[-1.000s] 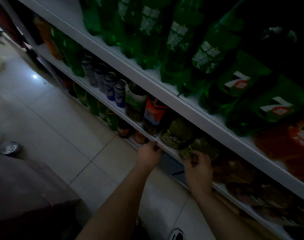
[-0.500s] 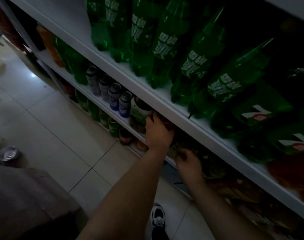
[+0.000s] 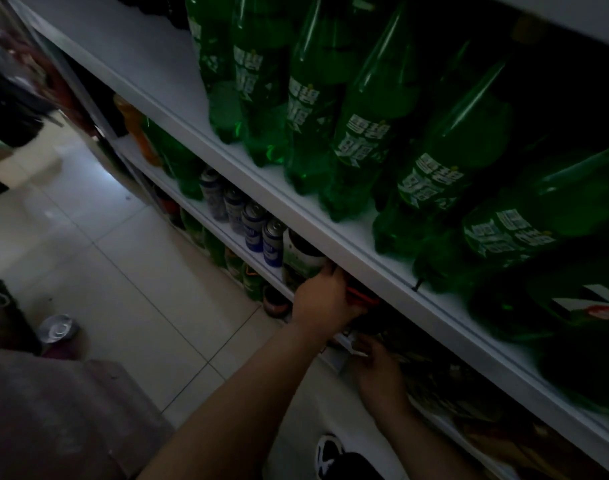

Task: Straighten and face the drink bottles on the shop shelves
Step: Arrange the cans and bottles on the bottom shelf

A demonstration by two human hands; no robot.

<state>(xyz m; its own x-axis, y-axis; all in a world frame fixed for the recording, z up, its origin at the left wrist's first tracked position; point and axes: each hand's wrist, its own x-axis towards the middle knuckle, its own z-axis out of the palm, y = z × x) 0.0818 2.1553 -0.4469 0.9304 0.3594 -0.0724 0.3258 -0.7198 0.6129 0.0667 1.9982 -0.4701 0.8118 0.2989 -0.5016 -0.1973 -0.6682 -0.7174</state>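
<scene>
Tall green soda bottles (image 3: 361,133) stand in a row on the upper white shelf (image 3: 330,233). On the shelf below, my left hand (image 3: 325,299) reaches under the shelf lip and wraps around a dark container with an orange-red label (image 3: 361,297); its grip is partly hidden. A green-labelled jar (image 3: 301,261) stands just left of that hand, then several blue cans (image 3: 258,230). My right hand (image 3: 377,370) rests lower at the shelf edge among dim brownish packets (image 3: 469,403), fingers curled; what it holds is too dark to tell.
Green and orange bottles (image 3: 171,157) stand further left on the middle shelf. A pale tiled floor (image 3: 123,271) runs along the shelving. A metal tin (image 3: 57,329) sits on the floor at left beside a dark covered bulk (image 3: 64,420). My shoe (image 3: 329,455) shows at bottom.
My left hand rose from the shelf edge and went in under the shelf lip onto the orange-red labelled container. The view tilted upward, showing more of the green bottles.
</scene>
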